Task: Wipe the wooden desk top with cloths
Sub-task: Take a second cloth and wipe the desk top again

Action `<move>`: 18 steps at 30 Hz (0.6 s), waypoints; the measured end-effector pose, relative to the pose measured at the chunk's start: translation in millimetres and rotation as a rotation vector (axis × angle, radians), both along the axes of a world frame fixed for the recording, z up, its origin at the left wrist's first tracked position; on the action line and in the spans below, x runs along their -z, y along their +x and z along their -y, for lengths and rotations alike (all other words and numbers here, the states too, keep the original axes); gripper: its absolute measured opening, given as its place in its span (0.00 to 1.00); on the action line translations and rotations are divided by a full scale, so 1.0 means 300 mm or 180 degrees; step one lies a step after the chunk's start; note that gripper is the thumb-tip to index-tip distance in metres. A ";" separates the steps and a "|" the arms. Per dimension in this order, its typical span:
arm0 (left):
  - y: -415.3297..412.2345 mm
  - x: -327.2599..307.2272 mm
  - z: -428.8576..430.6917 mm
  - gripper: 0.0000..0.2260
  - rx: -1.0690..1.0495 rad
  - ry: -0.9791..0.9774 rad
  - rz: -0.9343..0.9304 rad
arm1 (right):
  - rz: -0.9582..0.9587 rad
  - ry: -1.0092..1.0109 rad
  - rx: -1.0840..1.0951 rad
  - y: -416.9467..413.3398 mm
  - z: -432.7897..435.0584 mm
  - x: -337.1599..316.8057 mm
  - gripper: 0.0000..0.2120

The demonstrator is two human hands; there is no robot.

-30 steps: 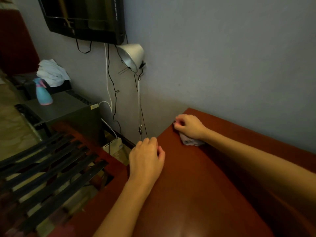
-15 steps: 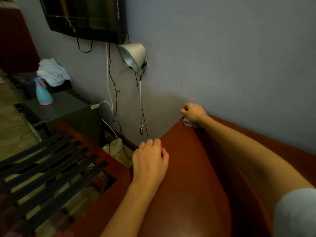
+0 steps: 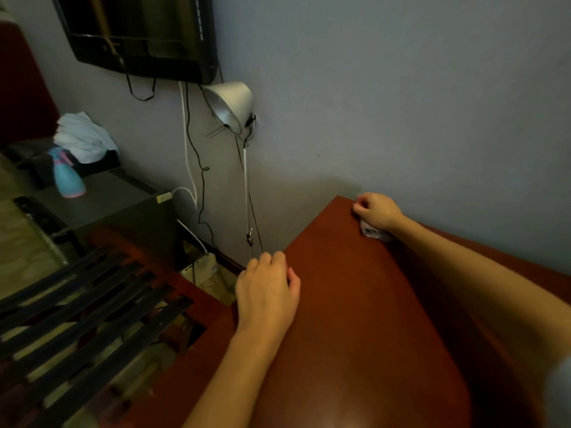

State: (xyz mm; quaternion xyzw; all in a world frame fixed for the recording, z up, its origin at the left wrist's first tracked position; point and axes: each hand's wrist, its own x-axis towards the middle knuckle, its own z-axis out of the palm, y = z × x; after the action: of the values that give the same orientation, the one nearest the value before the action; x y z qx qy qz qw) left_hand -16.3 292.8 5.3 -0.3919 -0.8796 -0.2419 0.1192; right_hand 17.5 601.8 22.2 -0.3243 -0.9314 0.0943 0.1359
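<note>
Your right hand [image 3: 375, 211], grip clenched on a crumpled cloth [image 3: 372, 232], scrubbed the bench's [image 3: 355, 319] far corner; your left hand [image 3: 267, 291] lay empty, fingers curled, apparently bracing you.

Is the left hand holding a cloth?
No, the left hand rests bare on the desk edge; the cloth is under the right hand.

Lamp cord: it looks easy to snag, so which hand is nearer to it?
Left. The left hand rests at the desk edge beside the cord; the right hand is farther, by the wall.
</note>
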 end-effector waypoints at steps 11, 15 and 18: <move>-0.003 -0.001 0.010 0.07 0.0016 -0.0060 -0.0004 | 0.0100 0.0193 -0.1406 -0.042 0.409 -0.003 0.12; -0.007 0.004 0.012 0.07 0.0073 0.0044 0.0030 | -0.0065 0.0125 -0.1266 0.207 0.338 -0.005 0.11; -0.007 0.004 0.006 0.07 0.0066 0.0053 0.0007 | -0.0242 0.0012 -0.0281 0.353 0.125 0.008 0.10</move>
State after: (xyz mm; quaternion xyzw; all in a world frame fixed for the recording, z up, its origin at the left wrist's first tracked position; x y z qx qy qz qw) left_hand -18.3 290.9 4.1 -0.3998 -0.8735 -0.2509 0.1191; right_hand 123.5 564.3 19.9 -0.2789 -0.9391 0.1108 0.1676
